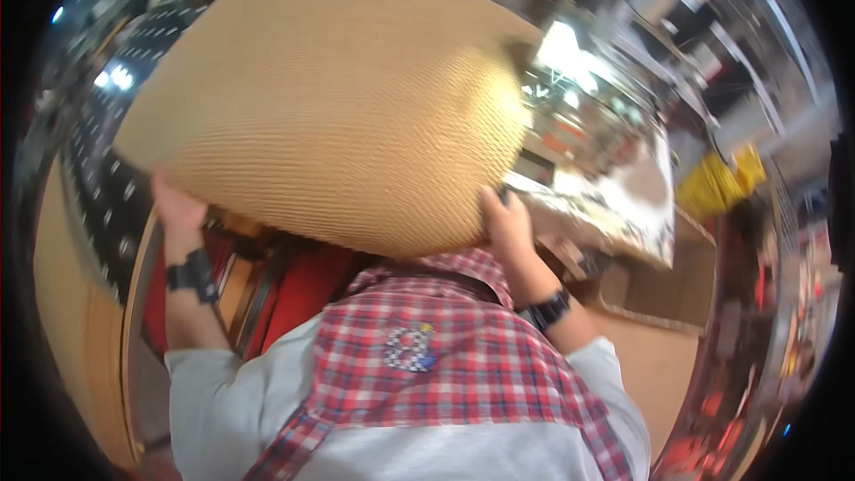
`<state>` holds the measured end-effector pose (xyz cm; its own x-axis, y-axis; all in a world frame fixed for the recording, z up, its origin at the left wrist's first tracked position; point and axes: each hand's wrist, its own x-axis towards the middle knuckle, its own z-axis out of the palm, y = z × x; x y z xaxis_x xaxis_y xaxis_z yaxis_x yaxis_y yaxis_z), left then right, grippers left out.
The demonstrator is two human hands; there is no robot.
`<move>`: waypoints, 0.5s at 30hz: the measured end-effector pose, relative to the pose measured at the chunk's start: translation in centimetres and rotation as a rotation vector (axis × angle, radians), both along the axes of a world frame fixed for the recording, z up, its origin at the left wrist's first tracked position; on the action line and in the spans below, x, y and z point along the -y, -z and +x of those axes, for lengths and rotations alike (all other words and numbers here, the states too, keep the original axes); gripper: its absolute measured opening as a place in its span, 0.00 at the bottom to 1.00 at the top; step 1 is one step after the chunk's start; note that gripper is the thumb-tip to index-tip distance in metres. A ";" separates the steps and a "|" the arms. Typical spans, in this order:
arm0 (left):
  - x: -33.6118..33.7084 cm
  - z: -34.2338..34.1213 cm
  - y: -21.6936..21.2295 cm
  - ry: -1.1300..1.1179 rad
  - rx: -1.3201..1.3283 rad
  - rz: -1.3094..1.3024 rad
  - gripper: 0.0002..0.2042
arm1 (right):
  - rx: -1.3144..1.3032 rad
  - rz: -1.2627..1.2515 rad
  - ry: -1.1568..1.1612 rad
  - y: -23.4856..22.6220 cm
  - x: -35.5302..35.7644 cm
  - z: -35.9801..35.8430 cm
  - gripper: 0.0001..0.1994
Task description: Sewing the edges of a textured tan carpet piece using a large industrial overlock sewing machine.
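A large tan sheet of ribbed cardboard (329, 116) spreads out in front of me and fills the upper middle of the head view. My left hand (181, 207) grips its near left corner, fingers mostly hidden beneath. At the near right edge my right hand (509, 224) is closed on the same sheet, thumb on the upper side. The sheet bows slightly, and bright light shines on its right side. A dark band is strapped on each wrist.
A black surface with rows of white marks (107, 205) lies beyond and left. On the right stand a cluttered, pale-topped bench (655, 205), an open cardboard box (668, 289) and a yellow bag (721, 183). Tan boards (76, 330) rise at the left.
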<state>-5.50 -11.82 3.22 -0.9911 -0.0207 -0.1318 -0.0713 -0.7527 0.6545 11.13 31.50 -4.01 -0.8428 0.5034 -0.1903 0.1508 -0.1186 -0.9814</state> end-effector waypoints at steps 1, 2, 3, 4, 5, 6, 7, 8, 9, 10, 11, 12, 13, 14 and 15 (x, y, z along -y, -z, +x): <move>-1.2 0.8 -0.8 0.048 -0.011 0.006 0.28 | -0.049 0.030 -0.004 1.0 -0.3 -0.2 0.15; -0.9 1.3 0.3 0.247 -0.166 0.039 0.29 | 0.038 0.101 0.006 -0.5 0.2 0.1 0.14; -0.6 1.4 1.2 0.440 -0.326 0.080 0.30 | -0.040 -0.034 -0.001 -1.2 0.6 0.1 0.13; -1.3 1.6 1.8 0.468 -0.322 0.085 0.30 | -0.036 -0.052 -0.012 -1.2 0.3 0.2 0.13; -2.1 1.9 2.7 0.552 -0.376 -0.024 0.30 | -0.030 -0.067 -0.031 -1.1 0.0 0.3 0.13; -3.0 2.0 3.2 0.632 -0.432 -0.133 0.31 | -0.026 -0.064 -0.011 -1.1 -0.1 0.4 0.13; -4.2 2.2 3.2 0.647 -0.431 -0.130 0.31 | -0.004 0.004 -0.020 -1.0 -0.3 0.4 0.13; -5.6 2.9 3.1 0.624 -0.475 -0.257 0.30 | 0.020 0.074 -0.038 -0.9 -0.2 0.4 0.13; -7.1 3.5 2.9 0.600 -0.517 -0.386 0.29 | 0.024 0.075 -0.032 -0.8 -0.2 0.5 0.13; -8.5 4.0 1.7 0.598 -0.575 -0.487 0.25 | 0.003 0.045 -0.021 -0.7 -0.1 0.6 0.13; -9.4 4.1 0.9 0.603 -0.577 -0.483 0.25 | -0.018 0.015 -0.015 -0.6 -0.1 0.6 0.13; -10.1 4.2 0.2 0.599 -0.546 -0.726 0.23 | -0.030 -0.004 0.002 -0.4 -0.1 0.5 0.13; -10.9 4.3 -0.3 0.588 -0.510 -0.967 0.22 | -0.028 -0.001 0.009 -0.4 -0.2 0.5 0.13; -11.9 4.5 -0.9 0.595 -0.513 -0.963 0.22 | -0.006 -0.012 -0.003 -0.7 -0.3 0.5 0.13; -13.1 4.6 -1.6 0.524 -0.524 -1.120 0.21 | 0.016 -0.023 -0.013 -0.8 -0.4 0.5 0.13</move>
<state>-0.87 1.29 4.77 -0.8434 0.5276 0.1014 0.2629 0.2407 0.9343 11.62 31.94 -3.20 -0.8462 0.4875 -0.2152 0.1682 -0.1390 -0.9759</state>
